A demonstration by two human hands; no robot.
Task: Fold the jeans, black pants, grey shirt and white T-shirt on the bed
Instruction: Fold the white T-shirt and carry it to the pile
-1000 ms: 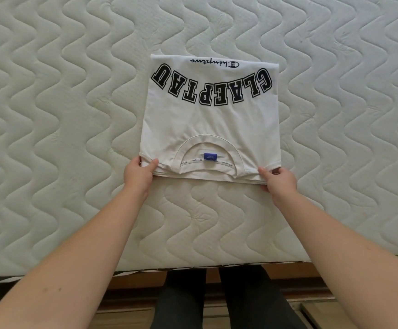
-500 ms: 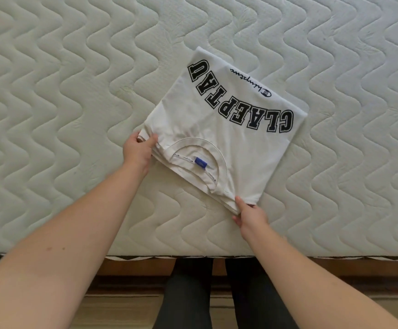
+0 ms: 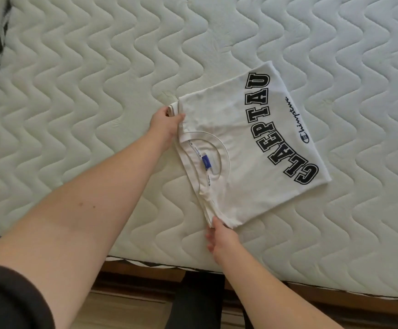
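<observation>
Pinching the far collar-side corner of the folded white T-shirt, the thumb and fingers of the left hand close over a small bunch of stacked layers, presumably so the folds stay together while the bundle is handled. At the near corner the right hand has its thumb on the cloth's edge; its other fingers look loosely curled beside and under the hem, though whether they truly grip the layers cannot be told. Both holds sit on the neckline edge, where the blue label shows inside the collar, which suggests the person is steering the shirt by its thickest, most stable side.

Beyond the hands, the T-shirt lies flat as a compact rectangle, skewed to the mattress edge, black lettering facing up and reading toward the far right. It rests on the quilted surface near the bed's front edge. No jeans, black pants or grey shirt are visible. This garment's folding looks essentially finished, with only placing left.
</observation>
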